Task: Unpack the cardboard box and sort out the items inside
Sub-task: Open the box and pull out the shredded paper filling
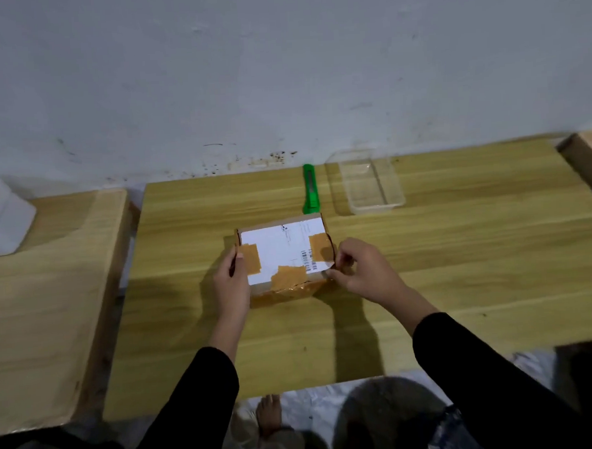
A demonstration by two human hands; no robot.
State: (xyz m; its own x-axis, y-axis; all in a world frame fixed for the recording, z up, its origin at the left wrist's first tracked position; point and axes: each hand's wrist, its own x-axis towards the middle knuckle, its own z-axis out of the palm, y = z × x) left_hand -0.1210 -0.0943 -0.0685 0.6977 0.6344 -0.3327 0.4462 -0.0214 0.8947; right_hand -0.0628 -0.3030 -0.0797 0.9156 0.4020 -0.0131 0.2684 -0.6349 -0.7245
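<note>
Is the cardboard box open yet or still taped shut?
Still shut. The cardboard box has its lid down flat, with brown tape strips crossing the white label's edges onto the sides.

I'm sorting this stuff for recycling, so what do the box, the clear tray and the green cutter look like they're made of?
The box looks like brown cardboard, matte, with a white paper label and glossy tan tape patches. The clear tray is see-through with the wood grain showing through it, so probably thin plastic. The green cutter has a uniform bright green body, likely moulded plastic; any blade is not visible.

The cardboard box (284, 256) label's print is too small to read.
</note>
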